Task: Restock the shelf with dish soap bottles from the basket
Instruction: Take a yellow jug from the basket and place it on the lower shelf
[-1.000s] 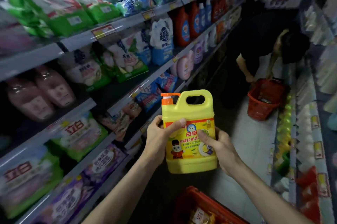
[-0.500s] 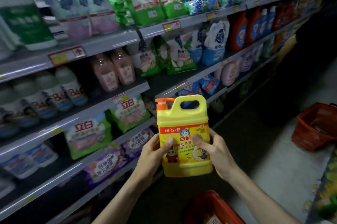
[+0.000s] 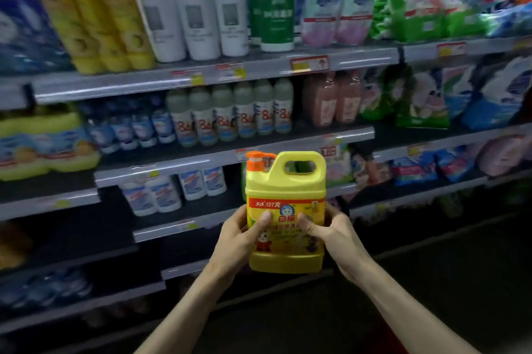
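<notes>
Standing upright, yellow dish soap jug (image 3: 286, 186), orange pump (image 3: 257, 162), left grip (image 3: 237, 234) and right grip (image 3: 335, 231) clasping it

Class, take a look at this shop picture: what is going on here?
A person faces grey metal shop shelves and holds a yellow plastic dish soap jug with an orange pump cap upright in front of them. The left grip and the right grip clasp its lower sides, thumbs on the label. The jug is in the air, not yet set on any shelf.
</notes>
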### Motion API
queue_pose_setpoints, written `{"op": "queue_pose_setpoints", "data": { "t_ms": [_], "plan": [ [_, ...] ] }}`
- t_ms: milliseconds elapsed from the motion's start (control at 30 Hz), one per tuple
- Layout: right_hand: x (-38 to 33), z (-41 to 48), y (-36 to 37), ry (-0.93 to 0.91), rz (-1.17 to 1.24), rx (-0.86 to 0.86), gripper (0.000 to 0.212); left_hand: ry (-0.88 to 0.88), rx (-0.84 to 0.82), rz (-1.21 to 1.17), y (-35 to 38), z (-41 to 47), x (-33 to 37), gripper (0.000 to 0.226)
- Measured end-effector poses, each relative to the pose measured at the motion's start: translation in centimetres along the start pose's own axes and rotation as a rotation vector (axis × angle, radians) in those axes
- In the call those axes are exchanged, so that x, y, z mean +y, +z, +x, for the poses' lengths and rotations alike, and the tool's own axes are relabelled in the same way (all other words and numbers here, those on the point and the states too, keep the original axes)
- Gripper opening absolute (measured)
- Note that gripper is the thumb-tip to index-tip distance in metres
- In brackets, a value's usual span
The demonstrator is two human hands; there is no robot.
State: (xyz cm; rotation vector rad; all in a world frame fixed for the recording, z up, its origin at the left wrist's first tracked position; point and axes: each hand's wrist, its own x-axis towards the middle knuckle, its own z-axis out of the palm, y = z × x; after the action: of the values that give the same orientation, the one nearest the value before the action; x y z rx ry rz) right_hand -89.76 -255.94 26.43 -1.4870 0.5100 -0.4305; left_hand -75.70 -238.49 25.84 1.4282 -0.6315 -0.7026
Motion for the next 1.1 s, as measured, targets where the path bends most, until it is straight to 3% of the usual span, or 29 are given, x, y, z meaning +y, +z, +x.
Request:
{"op": "queue_pose_setpoints", "data": {
  "t_ms": [700,967,1100],
  "plan": [
    [-1.0,13.3,23.6,-0.101,-0.180,-0.698,0.062,0.006,0.773,0.026,-18.4,-5.9,2.1,0.050],
    [-0.4,14.0,33.1,-0.174,-0.181,-0.951,0.064,-0.006,1.075,0.018,-22.7,-10.9,0.9,0.039],
    [0.0,12.8,38.9,-0.204,-0.247,-1.056,0.065,0.019,1.180,-0.010,-26.0,-14.4,0.3,0.052]
  ]
}}
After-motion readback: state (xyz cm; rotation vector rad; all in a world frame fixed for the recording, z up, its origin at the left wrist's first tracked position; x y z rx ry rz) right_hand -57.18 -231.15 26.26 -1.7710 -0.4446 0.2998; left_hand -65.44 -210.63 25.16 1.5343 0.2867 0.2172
